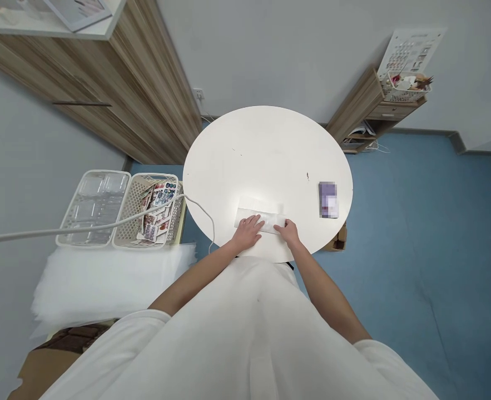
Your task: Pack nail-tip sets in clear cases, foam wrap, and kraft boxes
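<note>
A pale, slightly see-through white sheet (253,214), folded into a long flat packet, lies near the front edge of the round white table (270,158). My left hand (247,233) rests flat on its left half, fingers stretched out over the surface. At the packet's right end, my right hand (288,231) pinches the edge between thumb and fingers. Whatever is inside the packet, if anything, cannot be made out. On the right side of the table lies a purple pack (327,199), blurred in the picture.
Left of the table stand a basket of printed sheets (124,236) and a basket of clear plastic boxes (64,233). A stack of white sheets (112,283) lies in front of them. A white cable (82,228) crosses over to the table's left edge. Wooden cabinets (153,83) stand behind.
</note>
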Demonstrator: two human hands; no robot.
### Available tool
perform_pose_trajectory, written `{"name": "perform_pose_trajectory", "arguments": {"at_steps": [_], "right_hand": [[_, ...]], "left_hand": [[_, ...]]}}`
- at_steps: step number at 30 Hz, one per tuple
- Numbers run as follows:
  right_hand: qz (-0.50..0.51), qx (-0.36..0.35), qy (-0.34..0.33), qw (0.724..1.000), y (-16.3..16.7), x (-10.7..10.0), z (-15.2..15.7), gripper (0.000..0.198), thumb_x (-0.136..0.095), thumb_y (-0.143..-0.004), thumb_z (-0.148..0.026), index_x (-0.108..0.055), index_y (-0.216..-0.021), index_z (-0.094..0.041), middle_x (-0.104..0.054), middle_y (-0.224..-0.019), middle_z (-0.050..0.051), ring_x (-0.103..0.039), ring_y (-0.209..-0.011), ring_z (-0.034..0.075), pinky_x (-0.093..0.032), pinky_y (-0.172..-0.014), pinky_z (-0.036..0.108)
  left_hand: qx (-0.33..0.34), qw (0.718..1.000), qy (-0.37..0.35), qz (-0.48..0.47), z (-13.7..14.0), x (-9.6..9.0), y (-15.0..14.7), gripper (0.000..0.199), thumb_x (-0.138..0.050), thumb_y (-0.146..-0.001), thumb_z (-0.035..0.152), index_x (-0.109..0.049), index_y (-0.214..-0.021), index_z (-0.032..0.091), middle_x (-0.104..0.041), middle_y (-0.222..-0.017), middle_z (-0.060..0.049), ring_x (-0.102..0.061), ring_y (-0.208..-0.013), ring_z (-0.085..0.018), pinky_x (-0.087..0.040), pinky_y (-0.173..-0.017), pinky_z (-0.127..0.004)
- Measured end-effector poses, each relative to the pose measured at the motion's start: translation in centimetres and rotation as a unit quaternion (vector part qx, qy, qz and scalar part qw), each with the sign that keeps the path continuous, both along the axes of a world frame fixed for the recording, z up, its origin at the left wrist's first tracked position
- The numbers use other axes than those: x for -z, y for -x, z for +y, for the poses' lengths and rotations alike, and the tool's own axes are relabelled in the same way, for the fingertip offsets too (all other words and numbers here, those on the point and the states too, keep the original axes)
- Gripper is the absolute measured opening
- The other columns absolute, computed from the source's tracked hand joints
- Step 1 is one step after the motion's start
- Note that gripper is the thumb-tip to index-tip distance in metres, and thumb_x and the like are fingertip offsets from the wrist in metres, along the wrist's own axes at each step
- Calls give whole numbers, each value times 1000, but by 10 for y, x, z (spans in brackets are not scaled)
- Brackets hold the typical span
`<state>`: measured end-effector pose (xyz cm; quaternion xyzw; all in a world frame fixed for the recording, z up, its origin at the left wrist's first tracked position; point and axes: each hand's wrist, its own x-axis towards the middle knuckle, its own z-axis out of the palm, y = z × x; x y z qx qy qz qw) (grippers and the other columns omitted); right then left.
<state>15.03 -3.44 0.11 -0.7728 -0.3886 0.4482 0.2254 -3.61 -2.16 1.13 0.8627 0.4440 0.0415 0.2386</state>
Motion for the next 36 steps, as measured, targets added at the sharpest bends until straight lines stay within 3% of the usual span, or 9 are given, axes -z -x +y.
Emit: {"name": "perform_pose_trajectory", "arguments": {"at_steps": [2,5,10,16,21,27,32,36], "right_hand": [[-7,-10,-8,1000,3,-4,0,39,-62,-62,-35,-54,-97,-19,-58,-103,8,-56,-93,22,-46,-75,32],[-11,3,-58,998,10,-7,-8,47,-63,-61,-35,-51,-104,-20,-51,-115,9,-51,-103,22,-44,-82,31],[28,81,-33,996,13,-5,-26,65,-64,-62,-38,-38,-119,-20,-57,-106,9,-57,-93,21,-46,-75,30],[96,109,-19,989,9,-3,-37,30,-54,-68,-34,-54,-92,-16,-62,-80,6,-57,-68,17,-45,-58,27],[64,31,-60,996,24,-14,-30,24,-54,-66,-34,-58,-84,-17,-61,-75,0,-55,-67,13,-44,-65,25],[39,-69,-34,996,35,-25,-20,19,-48,-74,-29,-61,-83,-18,-63,-74,1,-58,-69,12,-45,-70,26],[19,-140,-29,990,21,-24,-21,28,-45,-77,-18,-59,-101,-16,-63,-83,3,-57,-69,11,-46,-71,26],[-140,-234,-90,958,8,-23,-28,43,-48,-81,-26,-47,-123,-17,-56,-97,6,-54,-75,14,-44,-75,29]], "left_hand": [[5,1000,-5,3,0,1,2,50,-50,-78,27,-40,-127,27,-34,-140,-8,-29,-128,-28,-26,-98,-43],[6,1000,-1,13,-2,0,3,51,-51,-78,28,-39,-127,27,-32,-141,-8,-27,-128,-28,-26,-98,-43],[36,999,10,31,-12,-2,6,52,-51,-78,29,-38,-128,26,-31,-141,-9,-25,-129,-28,-26,-98,-43],[61,998,-3,33,-26,1,6,56,-51,-78,31,-34,-131,25,-29,-142,-10,-24,-130,-29,-27,-98,-43],[73,996,-10,40,-29,2,1,57,-51,-77,30,-34,-131,22,-28,-142,-11,-25,-129,-29,-30,-96,-43],[35,999,-20,5,-31,-4,4,62,-43,-81,30,-21,-137,16,-31,-141,-13,-28,-129,-24,-26,-100,-41],[93,994,-54,35,-38,-3,5,52,-43,-80,25,-34,-131,18,-35,-140,-11,-25,-131,-25,-18,-102,-46],[104,992,-60,33,-40,0,7,53,-45,-78,21,-36,-130,19,-33,-141,-10,-25,-131,-26,-18,-102,-48]]}}
